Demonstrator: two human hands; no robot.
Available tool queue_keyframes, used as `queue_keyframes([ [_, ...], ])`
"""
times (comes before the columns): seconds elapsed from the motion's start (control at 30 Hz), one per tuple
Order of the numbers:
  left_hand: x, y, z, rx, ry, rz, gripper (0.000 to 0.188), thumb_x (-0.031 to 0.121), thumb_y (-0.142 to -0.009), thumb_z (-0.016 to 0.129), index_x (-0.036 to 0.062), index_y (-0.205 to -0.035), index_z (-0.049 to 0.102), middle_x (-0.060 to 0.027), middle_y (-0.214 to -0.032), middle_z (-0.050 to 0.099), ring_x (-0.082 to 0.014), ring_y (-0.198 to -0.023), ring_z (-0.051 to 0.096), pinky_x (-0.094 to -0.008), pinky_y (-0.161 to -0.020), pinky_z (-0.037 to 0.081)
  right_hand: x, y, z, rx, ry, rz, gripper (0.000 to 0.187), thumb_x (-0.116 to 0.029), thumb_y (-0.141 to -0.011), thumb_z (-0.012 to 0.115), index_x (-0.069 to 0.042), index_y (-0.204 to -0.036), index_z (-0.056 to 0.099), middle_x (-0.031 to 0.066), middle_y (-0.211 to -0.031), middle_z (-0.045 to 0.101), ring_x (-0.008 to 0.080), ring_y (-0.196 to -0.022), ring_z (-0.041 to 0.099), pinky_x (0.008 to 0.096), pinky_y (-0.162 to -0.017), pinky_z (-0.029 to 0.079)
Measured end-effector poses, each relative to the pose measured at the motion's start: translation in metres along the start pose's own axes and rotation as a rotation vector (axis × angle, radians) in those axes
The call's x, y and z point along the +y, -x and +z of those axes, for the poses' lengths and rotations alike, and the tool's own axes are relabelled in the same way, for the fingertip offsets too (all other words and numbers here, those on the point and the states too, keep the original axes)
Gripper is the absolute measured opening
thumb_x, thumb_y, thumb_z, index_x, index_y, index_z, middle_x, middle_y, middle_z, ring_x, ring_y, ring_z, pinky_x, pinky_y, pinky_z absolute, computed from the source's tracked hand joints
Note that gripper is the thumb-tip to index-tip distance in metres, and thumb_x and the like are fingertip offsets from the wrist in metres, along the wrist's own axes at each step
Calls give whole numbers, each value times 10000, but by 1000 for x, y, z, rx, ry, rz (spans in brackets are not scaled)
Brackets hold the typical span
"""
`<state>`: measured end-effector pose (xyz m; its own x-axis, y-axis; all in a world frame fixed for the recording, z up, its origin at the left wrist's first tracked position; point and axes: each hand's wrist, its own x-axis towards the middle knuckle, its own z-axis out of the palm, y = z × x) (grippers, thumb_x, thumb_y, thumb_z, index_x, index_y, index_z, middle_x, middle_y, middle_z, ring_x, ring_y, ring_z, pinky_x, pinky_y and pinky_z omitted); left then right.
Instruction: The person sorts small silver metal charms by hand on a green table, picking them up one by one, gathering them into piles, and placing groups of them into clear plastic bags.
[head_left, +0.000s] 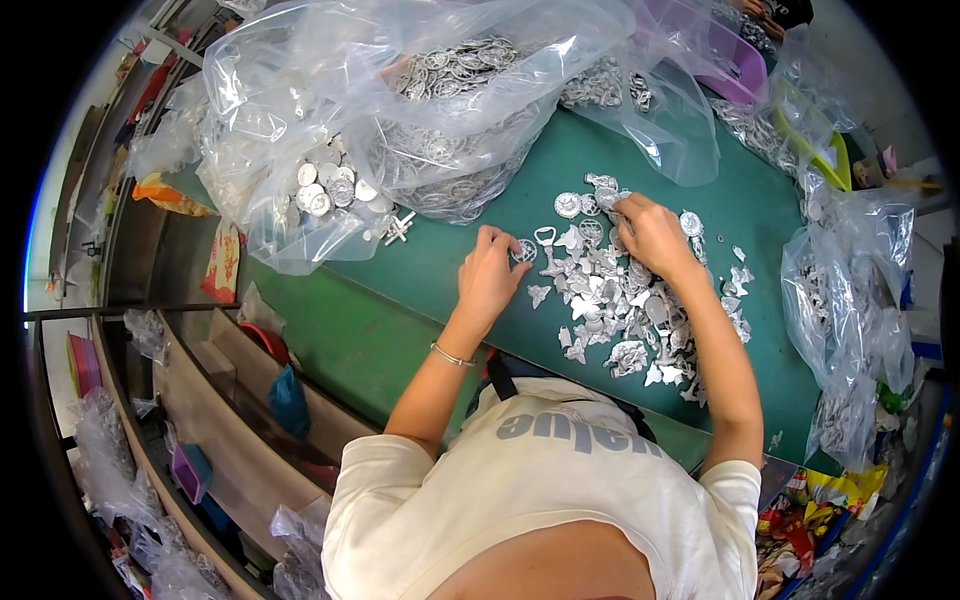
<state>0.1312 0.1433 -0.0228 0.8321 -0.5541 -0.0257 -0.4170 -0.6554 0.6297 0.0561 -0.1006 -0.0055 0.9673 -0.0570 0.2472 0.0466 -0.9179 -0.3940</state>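
Observation:
A heap of small silver metal castings (610,290) in mixed shapes lies on the green tabletop, with several round ones at its far side. At the heap's left edge, my left hand (488,272) has thumb and fingers closed around a round openwork metal piece (523,251). A bottle-opener-shaped piece (546,237) lies just to the right of it. My right hand (652,237) reaches over the far part of the heap, its fingers bent and closed among the pieces. What those fingertips hold is hidden.
Large clear plastic bags (440,190) of round metal pieces stand at the far left. A purple bin (740,75) and a green bin (840,160) are at the far right, near another person's hand. More bags (850,290) line the right edge; wooden shelving (240,400) stands left.

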Motion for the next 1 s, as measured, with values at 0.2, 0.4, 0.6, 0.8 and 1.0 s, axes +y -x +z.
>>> queue_keyframes([
  [0.2, 2, -2, 3, 101, 41, 60, 229, 148, -741, 688, 47, -932, 611, -90, -1012, 545, -323, -809, 600, -410, -686, 477, 21, 16, -19, 71, -1400, 610, 194, -90, -803, 546, 19, -963, 565, 130, -782, 576, 217, -644, 528, 249, -359, 364],
  [0.4, -9, -13, 9, 276, 278, 132, 152, 127, -803, 620, -11, -866, 615, -117, -939, 580, -284, -723, 601, -370, -627, 476, 4, 29, -26, 250, -2110, 491, 249, -175, -856, 484, -31, -1059, 503, 224, -1105, 523, 319, -825, 570, 265, -458, 483],
  [0.6, -8, -25, 4, -280, 1845, -374, 219, 203, -906, 476, 25, -785, 515, -154, -867, 564, -159, -675, 489, -158, -364, 353, 30, 36, -2, 250, -2281, 400, 305, -342, -913, 492, -50, -990, 538, 191, -1145, 496, 312, -911, 540, 285, -481, 492],
  [0.8, -5, -26, 17, -370, 1941, -432, 158, 145, -839, 593, 26, -916, 524, -152, -959, 602, -178, -761, 588, -203, -403, 420, -12, 2, -17, 12, -1084, 714, 130, -81, -799, 616, -49, -913, 669, 30, -630, 599, 84, -504, 520, 194, -413, 352],
  [1.0, 9, -29, 18, -357, 1868, -372, 262, 96, -847, 579, 28, -1092, 521, -149, -993, 597, -178, -823, 594, -205, -540, 496, -24, -14, -12, -50, -1233, 687, 176, -223, -843, 618, -49, -825, 629, 24, -665, 588, 82, -556, 559, 208, -395, 361],
])
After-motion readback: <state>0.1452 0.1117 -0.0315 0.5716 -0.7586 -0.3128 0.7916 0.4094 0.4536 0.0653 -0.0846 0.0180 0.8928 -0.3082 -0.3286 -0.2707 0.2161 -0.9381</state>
